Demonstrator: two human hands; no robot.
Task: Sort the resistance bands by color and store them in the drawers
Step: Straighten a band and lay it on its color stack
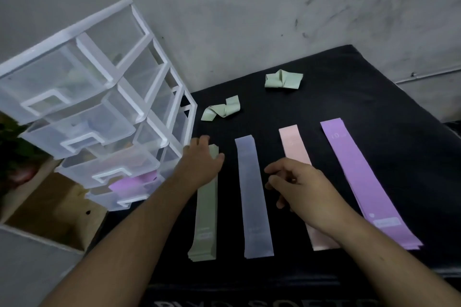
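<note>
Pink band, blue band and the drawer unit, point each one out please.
pink band [293,143], head view, far end.
blue band [253,197], head view, middle of strip.
drawer unit [53,77], head view, top drawer's clear front.

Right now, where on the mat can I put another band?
Widest bare patch: the mat's far right corner, behind the purple stack and right of the folded green band. Only thin strips separate the green stack, blue stack and pink stack, and the left hand and right hand crowd those.

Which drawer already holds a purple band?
The bottom drawer, lowest of the stack: the purple band shows through its clear plastic.
</note>
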